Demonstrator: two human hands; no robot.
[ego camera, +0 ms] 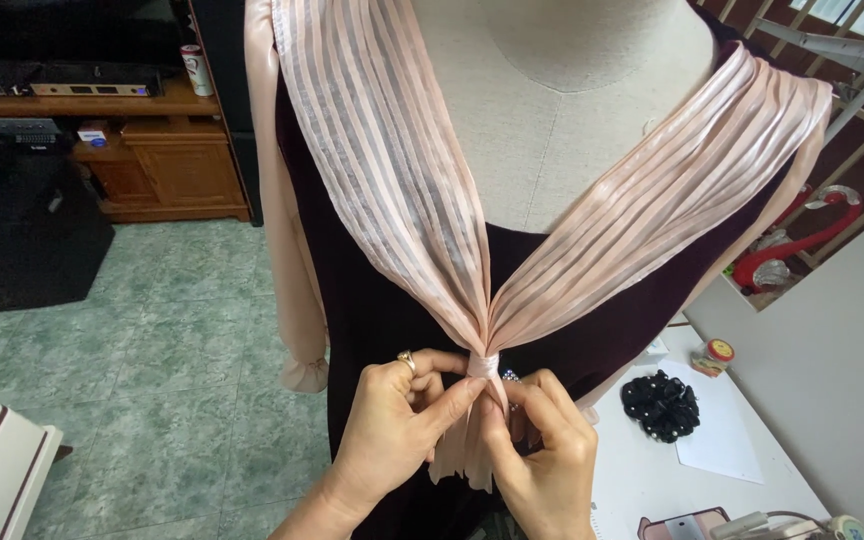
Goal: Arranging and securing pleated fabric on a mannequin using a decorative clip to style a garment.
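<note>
Right at the low centre of the view, the pleated peach collar [392, 190] comes down in two striped bands that meet in a tight knot [485, 364] on the front of a dark plum dress [372, 300], which hangs on a pale dress form [552, 130]. Both hands are clamped on that gathering point. The left hand [392, 425], a ring on one finger, pinches the bunched fabric from the left with thumb and forefinger; the right hand [547, 450] closes on it from the right, fingers curled just below the wrap, where the loose tails [462, 450] hang down. A small sparkly piece [509, 376] peeps out beside the knot; what it is cannot be told.

As a judgement, the risk lies in the grip: the fabric looks slippery and finely pleated, so any slackening of either pinch could let the wrap loosen and the pleats fan out unevenly. Pulling harder on one side might drag the meeting point off centre or crush the folds.

Further out, a white table [642, 470] at the near right carries a black beaded scrunchie [661, 405], a sheet of paper [727, 440] and a small jar with a red lid [716, 356]. On the far left stands a wooden cabinet [162, 160] on a green tiled floor [152, 380].
</note>
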